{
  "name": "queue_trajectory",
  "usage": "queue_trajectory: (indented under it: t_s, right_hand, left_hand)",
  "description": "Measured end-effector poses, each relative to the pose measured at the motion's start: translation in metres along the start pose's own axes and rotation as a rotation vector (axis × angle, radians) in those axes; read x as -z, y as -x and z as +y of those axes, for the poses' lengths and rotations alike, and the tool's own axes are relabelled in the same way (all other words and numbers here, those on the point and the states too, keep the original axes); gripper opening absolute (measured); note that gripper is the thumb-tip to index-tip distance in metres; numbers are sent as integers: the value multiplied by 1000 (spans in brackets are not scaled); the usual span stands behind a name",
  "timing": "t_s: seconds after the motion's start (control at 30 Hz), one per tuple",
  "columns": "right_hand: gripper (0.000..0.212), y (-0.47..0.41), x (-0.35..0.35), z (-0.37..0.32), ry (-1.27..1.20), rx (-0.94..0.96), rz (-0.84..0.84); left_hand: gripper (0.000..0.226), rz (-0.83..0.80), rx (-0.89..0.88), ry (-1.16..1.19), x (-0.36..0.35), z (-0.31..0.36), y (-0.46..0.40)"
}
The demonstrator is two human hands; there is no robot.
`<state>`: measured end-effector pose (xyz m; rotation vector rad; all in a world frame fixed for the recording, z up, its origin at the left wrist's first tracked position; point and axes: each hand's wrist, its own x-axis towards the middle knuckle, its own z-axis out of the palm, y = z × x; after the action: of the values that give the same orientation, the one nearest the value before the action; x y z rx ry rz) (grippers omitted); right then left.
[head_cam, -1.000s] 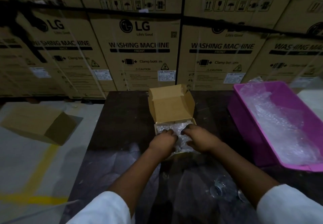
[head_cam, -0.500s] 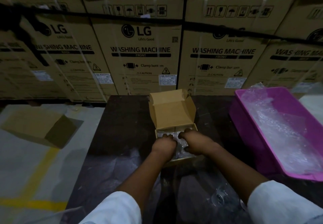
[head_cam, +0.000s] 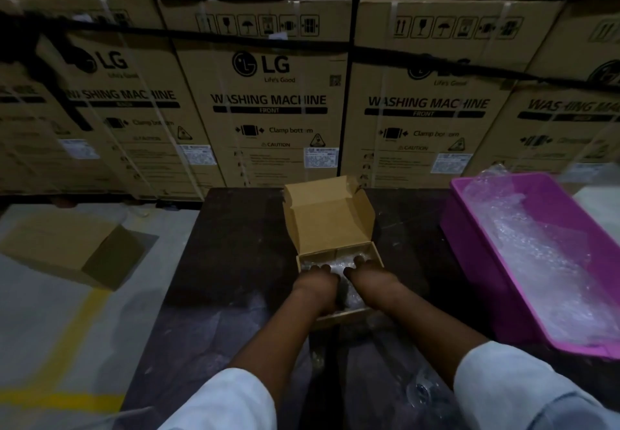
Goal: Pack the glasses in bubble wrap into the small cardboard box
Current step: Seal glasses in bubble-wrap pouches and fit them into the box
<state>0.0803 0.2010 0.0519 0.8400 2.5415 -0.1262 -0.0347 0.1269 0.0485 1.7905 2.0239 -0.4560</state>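
Both hands' fingers (head_cam: pixel 323 268) hide the bubble-wrapped glasses (head_cam: pixel 350 295) beneath them.

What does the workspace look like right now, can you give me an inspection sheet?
Surface: dark table.
Job's things: small brown cardboard box, lid up; clear bubble wrap bundle inside.
Clutter: pink plastic tub holding bubble wrap; clear glass near right sleeve.
Grippers: left hand and right hand press the bundle down.
Cables: black strap across cartons.
Surroundings: stacked washing machine cartons; flat cardboard on floor.
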Motion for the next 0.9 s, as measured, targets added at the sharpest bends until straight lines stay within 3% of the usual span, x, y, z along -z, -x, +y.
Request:
queue_trajectory:
  t_s: [0.23, 0.47, 0.57, 0.7, 0.8, 0.9]
  right_hand:
    - [49, -4, -4, 6, 32, 10, -2]
    - [47, -4, -4, -1, -17, -64, -4]
    - [50, -3, -3, -1, -22, -67, -26]
    - [58, -2, 5, 2, 1, -12, -26]
    - [75, -4, 10, 3, 0, 48, -61]
    - [72, -7, 9, -3, -1, 12, -89]
  left_hand:
    - [63, -97, -6, -37, 8, 1, -8]
    - [47, 16, -4, -172, 3, -3, -12]
    - [46, -42, 4, -184, 6, -1, -19]
    - [58, -186, 45, -89, 14, -6, -24]
    - [66, -182, 3, -21, 20, -11, -21]
    - [68, -143, -43, -107, 22, -10, -17]
